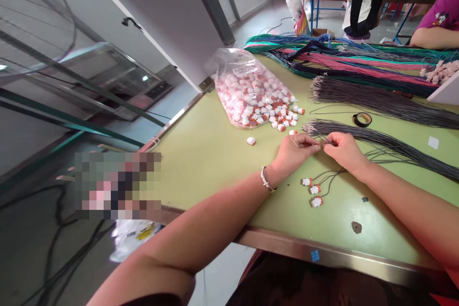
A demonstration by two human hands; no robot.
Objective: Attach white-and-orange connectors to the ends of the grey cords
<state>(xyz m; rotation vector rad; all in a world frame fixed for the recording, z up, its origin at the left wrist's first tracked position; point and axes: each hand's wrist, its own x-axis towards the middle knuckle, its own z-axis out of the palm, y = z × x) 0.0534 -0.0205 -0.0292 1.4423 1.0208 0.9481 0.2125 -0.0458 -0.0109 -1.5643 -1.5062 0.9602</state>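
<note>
My left hand [294, 152] is closed, thumb and fingers pinching a small connector whose orange edge barely shows at the fingertips. Right beside it, my right hand [342, 151] is also closed, pinching the end of a dark wire against the connector. Exactly how the two parts meet is hidden by my fingers. Below my hands lie three white-and-orange connectors [315, 189] with dark wires attached. A bundle of dark wires [387, 142] with bare metal ends stretches just behind my right hand. One loose connector [251, 141] lies left of my left hand.
A clear plastic bag [233, 69] spills many connectors onto the green table [201, 162]. Black tape [362, 119] sits by a second dark wire bundle [380, 98]. Coloured wires [344, 62] lie along the back. A person's purple sleeve [439, 14] shows at far right.
</note>
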